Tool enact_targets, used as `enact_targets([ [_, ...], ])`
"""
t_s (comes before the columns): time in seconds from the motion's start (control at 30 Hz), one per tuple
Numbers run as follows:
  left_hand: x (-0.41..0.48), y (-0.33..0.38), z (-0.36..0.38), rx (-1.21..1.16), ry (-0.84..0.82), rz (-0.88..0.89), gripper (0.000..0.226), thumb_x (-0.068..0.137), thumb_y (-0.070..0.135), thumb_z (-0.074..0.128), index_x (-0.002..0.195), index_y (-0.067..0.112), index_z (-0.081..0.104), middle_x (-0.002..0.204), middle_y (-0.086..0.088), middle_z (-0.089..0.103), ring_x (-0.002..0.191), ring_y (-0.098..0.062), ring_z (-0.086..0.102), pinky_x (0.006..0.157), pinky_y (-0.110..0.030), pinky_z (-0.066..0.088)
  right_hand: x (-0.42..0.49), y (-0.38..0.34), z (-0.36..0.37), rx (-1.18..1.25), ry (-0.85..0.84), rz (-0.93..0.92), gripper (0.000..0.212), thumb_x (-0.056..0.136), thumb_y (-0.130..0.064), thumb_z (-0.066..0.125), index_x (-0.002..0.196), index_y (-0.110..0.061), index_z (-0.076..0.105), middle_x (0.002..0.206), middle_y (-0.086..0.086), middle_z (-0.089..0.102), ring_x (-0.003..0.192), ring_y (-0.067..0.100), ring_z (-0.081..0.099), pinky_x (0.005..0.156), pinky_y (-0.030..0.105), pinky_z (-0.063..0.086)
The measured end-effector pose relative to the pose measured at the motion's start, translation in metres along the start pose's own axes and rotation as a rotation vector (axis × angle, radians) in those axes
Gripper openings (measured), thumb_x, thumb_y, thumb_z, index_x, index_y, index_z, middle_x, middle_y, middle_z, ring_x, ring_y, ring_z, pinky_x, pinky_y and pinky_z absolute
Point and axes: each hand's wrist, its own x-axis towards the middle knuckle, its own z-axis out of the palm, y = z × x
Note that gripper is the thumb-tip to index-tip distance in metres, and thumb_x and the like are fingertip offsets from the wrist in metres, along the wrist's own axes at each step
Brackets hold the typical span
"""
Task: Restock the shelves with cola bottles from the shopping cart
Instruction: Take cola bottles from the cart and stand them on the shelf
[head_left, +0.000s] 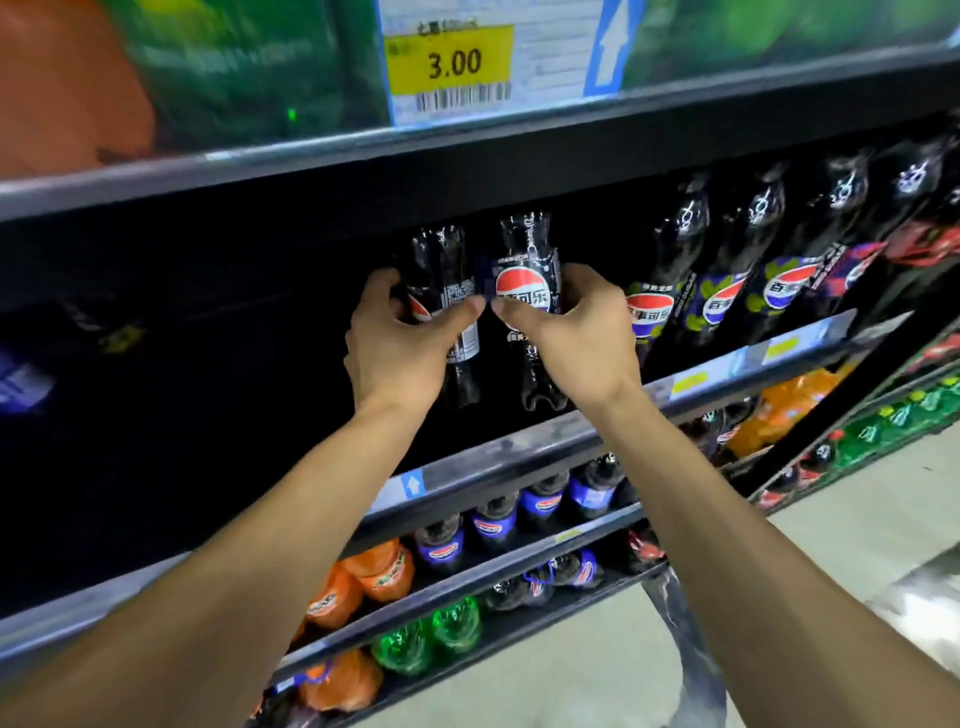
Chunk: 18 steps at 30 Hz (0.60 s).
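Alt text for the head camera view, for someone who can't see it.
The left hand grips the left cola bottle, the right hand the right cola bottle, both upright in a dark shelf. More bottles stand to their right.

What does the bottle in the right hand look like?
The cola bottle is clear plastic filled with dark drink, with a black label showing a round red, white and blue logo facing out. It is held upright at the dark shelf, beside a second cola bottle. The right hand grips its middle from the right, thumb across the label. Its cap is lost in shadow.
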Motion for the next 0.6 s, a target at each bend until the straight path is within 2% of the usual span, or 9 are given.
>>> enact_targets([
  [0.07, -0.001, -0.008, 0.002, -0.051, 0.001, 0.021, 0.061, 0.061, 0.052, 0.089, 0.111, 0.029, 0.062, 0.090, 0.011, 0.074, 0.085, -0.006, 0.073, 0.084, -0.043, 0.060, 0.006, 0.007, 0.005, 0.066, -0.009, -0.017, 0.053, 0.068, -0.054, 0.082, 0.111, -0.026, 0.067, 0.092, -0.012, 0.076, 0.089, 0.010, 0.073, 0.086, 0.044, 0.059],
  [0.13, -0.001, -0.014, 0.003, -0.062, 0.001, 0.054, 0.056, 0.064, 0.046, 0.090, 0.109, 0.028, 0.062, 0.092, 0.010, 0.075, 0.086, -0.007, 0.073, 0.084, -0.044, 0.060, 0.010, 0.015, 0.010, 0.122, -0.039, -0.040, 0.058, 0.075, -0.038, 0.088, 0.123, -0.021, 0.060, 0.101, -0.010, 0.075, 0.095, 0.007, 0.072, 0.091, 0.041, 0.059],
  [0.27, -0.002, -0.016, 0.005, -0.051, -0.017, 0.124, 0.050, 0.070, 0.036, 0.091, 0.109, 0.031, 0.061, 0.092, 0.016, 0.073, 0.086, 0.000, 0.071, 0.083, -0.034, 0.060, 0.015, 0.032, 0.016, 0.188, -0.067, -0.063, 0.062, 0.081, -0.020, 0.087, 0.132, -0.015, 0.052, 0.112, -0.007, 0.072, 0.105, 0.006, 0.070, 0.098, 0.038, 0.057],
  [0.4, -0.004, -0.016, 0.010, -0.064, -0.056, 0.154, 0.052, 0.073, 0.035, 0.090, 0.114, 0.035, 0.057, 0.094, 0.030, 0.069, 0.090, 0.006, 0.068, 0.084, -0.021, 0.056, 0.019, 0.040, 0.015, 0.180, -0.071, -0.058, 0.063, 0.083, -0.020, 0.085, 0.134, -0.015, 0.049, 0.117, -0.007, 0.071, 0.108, 0.005, 0.069, 0.100, 0.037, 0.056],
  [0.5, -0.009, -0.020, 0.010, -0.062, -0.080, 0.163, 0.055, 0.076, 0.036, 0.087, 0.120, 0.034, 0.054, 0.102, 0.030, 0.068, 0.097, 0.005, 0.067, 0.089, -0.025, 0.055, 0.018, 0.040, 0.009, 0.091, -0.131, -0.067, 0.064, 0.085, -0.025, 0.084, 0.135, -0.020, 0.045, 0.120, -0.010, 0.069, 0.111, 0.005, 0.067, 0.100, 0.038, 0.055],
  [0.6, -0.014, -0.024, 0.007, -0.035, -0.113, 0.166, 0.064, 0.078, 0.034, 0.086, 0.130, 0.034, 0.050, 0.110, 0.028, 0.066, 0.105, 0.006, 0.064, 0.097, -0.030, 0.054, 0.014, 0.039, 0.003, -0.050, -0.142, -0.075, 0.066, 0.080, -0.035, 0.084, 0.131, -0.026, 0.042, 0.118, -0.012, 0.069, 0.111, 0.014, 0.068, 0.100, 0.045, 0.053],
])
